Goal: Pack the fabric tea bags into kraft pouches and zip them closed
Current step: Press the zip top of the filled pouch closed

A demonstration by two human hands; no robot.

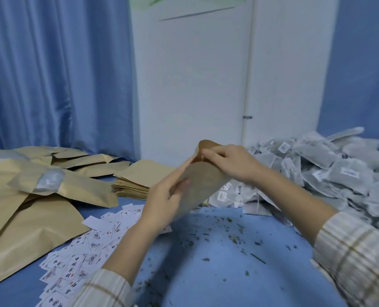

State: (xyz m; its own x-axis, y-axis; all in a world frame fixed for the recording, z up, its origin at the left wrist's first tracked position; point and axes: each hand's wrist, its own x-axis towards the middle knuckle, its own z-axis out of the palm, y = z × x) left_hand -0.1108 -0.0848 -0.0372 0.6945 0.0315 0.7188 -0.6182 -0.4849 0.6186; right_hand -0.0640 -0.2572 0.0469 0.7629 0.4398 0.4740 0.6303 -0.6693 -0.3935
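A kraft pouch (198, 182) is held up in the air over the blue table (228, 273), tilted with its mouth pointing up and away from the person. The left hand (162, 202) wraps its grip around the lower part of the pouch, fingers curled on the near face and thumb along the edge. The right hand (230, 161) pinches the top of the pouch at its open mouth, fingers curled over the rim. Whether anything sits inside the pouch cannot be told; the picture is a little blurred there.

Just beyond the pouch, a neat stack of flat pouches (137, 180) lies on the table. To the left, a loose spread of larger kraft pouches (40, 196) covers the table, some showing a clear window. To the right, a big heap of fabric tea bags (321, 173) with small white tags rises against the blue wall.

Near the left forearm, a scatter of small printed labels (77, 258) lies on the table. Dry green tea crumbs (235, 235) are strewn across the table under the hands. Both sleeves are pale with a plaid pattern. Behind stand a white door (195, 85) and a blue curtain (51, 74).
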